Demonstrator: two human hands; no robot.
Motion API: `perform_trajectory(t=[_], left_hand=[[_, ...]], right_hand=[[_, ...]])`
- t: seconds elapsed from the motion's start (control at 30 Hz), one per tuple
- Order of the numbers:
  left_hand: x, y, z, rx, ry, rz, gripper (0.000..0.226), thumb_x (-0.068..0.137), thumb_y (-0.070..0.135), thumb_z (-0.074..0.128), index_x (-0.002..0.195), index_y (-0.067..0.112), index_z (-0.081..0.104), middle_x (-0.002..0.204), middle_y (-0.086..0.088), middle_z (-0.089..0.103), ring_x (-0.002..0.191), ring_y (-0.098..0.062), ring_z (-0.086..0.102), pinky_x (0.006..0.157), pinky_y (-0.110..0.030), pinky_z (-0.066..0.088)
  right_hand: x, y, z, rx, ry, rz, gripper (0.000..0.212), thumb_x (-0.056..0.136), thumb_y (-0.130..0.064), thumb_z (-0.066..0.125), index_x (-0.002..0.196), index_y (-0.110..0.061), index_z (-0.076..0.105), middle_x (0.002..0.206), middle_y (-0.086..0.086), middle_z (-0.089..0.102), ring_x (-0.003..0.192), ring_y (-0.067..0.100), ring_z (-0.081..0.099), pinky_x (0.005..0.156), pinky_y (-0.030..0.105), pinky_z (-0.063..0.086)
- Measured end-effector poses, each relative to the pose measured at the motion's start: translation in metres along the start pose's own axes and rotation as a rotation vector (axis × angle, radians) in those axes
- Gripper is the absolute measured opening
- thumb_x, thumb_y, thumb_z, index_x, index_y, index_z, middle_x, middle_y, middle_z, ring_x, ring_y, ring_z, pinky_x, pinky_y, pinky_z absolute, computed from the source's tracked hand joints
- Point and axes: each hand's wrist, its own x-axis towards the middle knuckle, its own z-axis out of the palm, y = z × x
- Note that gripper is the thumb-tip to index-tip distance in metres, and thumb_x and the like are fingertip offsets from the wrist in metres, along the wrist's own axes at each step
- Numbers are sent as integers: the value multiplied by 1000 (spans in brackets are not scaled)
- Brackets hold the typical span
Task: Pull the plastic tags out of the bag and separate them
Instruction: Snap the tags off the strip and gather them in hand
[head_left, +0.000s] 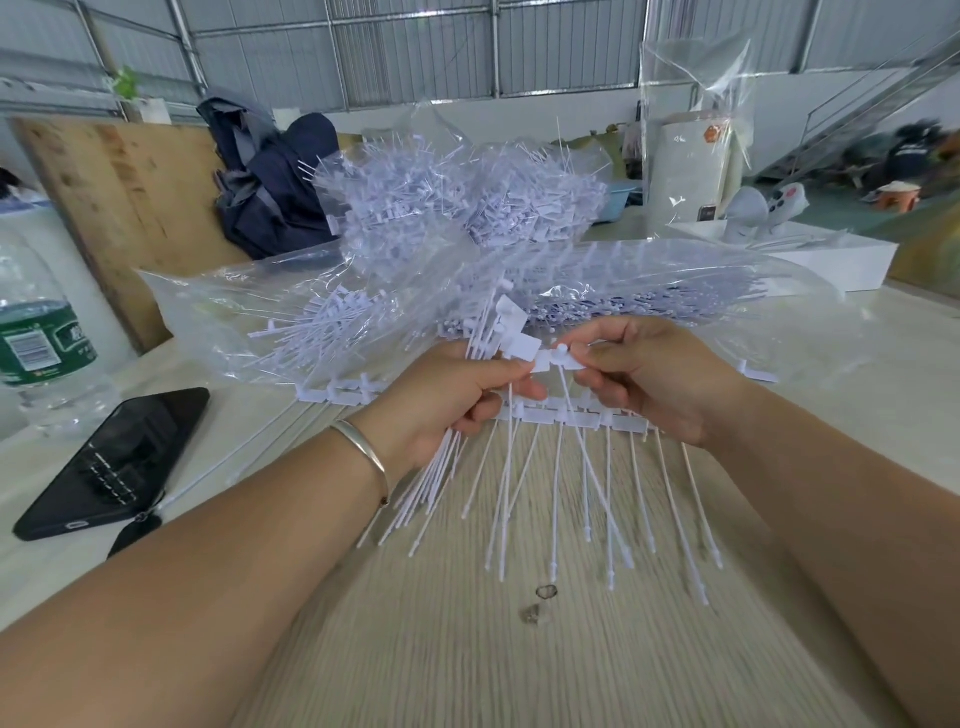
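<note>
Clear plastic bags (571, 280) full of white plastic tags lie heaped across the middle of the table. My left hand (452, 395) grips a bundle of loose tags (431, 483), their thin tails fanning down toward me. My right hand (649, 379) pinches the flat head of a single tag (563, 358) between thumb and forefinger, right beside my left thumb. Under both hands lies a strip of joined tags (571, 415), with its tails spread over the wooden tabletop.
A black phone (114, 462) lies at the left, beside a water bottle (36, 332). A white box (831, 260) stands at the back right, a dark backpack (275, 192) behind the bags. Two small bits (540, 603) lie on the table (467, 649) near me.
</note>
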Motion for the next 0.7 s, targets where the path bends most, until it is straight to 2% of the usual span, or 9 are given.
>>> perform_trajectory(t=[0.07, 0.17, 0.3, 0.37, 0.43, 0.5, 0.6, 0.63, 0.7], left_hand=[[0, 1, 0, 14, -2, -4, 21, 91, 17, 64, 71, 15, 60, 53, 6, 61, 35, -5, 31, 36, -14, 22], [0, 3, 0, 24, 19, -17, 42, 89, 16, 65, 48, 23, 56, 45, 6, 43, 35, -8, 31, 36, -15, 19], [1, 5, -3, 60, 2, -14, 38, 85, 6, 65, 54, 22, 48, 44, 4, 33, 36, -10, 26, 37, -16, 19], [1, 5, -6, 126, -57, -28, 36, 83, 1, 63, 58, 21, 46, 43, 4, 30, 35, -9, 23, 36, -15, 18], [-1, 6, -10, 197, -176, -80, 40, 82, 0, 63, 53, 23, 47, 42, 5, 28, 35, -8, 21, 37, -13, 16], [-5, 6, -13, 244, -321, -116, 44, 82, 1, 63, 46, 22, 49, 41, 6, 30, 33, -8, 23, 36, -12, 17], [-7, 5, -8, 178, -323, -90, 46, 86, 3, 64, 45, 22, 55, 42, 6, 32, 34, -8, 25, 38, -14, 16], [-6, 4, -5, 135, -285, -66, 44, 86, 6, 66, 46, 23, 57, 43, 6, 32, 36, -8, 25, 40, -17, 15], [-4, 3, -3, 93, -205, -18, 41, 83, 11, 72, 47, 26, 60, 47, 7, 35, 40, -8, 28, 43, -19, 16]], right_hand=[[-1, 0, 0, -25, -11, -11, 12, 93, -3, 55, 94, -10, 66, 51, -2, 55, 47, 4, 54, 42, 14, 33], [-1, 0, 0, -59, -32, -15, 12, 94, -5, 56, 93, -11, 66, 52, -2, 57, 47, 4, 53, 43, 14, 35], [2, 2, -1, -150, -79, 25, 13, 91, -4, 58, 89, -11, 68, 57, -1, 60, 56, 11, 50, 47, 16, 34], [1, 4, 1, -208, -149, 69, 13, 91, -2, 58, 92, -8, 70, 60, 5, 59, 63, 17, 42, 51, 20, 33], [-1, 5, 1, -222, -234, 109, 16, 90, -1, 57, 93, -6, 72, 79, 15, 57, 70, 20, 39, 63, 23, 30], [-4, 2, -5, -177, -276, 135, 21, 87, 0, 58, 86, -9, 76, 90, 17, 53, 72, 18, 41, 65, 24, 27], [-4, -2, -15, -49, -211, 115, 18, 82, -1, 58, 92, -6, 72, 73, 10, 49, 56, 12, 39, 54, 19, 25], [-2, -2, -17, 16, -154, 102, 16, 86, 1, 55, 94, -5, 67, 65, 8, 51, 50, 9, 44, 48, 13, 30], [1, -1, -17, 119, -45, 63, 18, 92, 4, 49, 92, -7, 63, 59, 2, 57, 45, 5, 53, 41, 13, 38]])
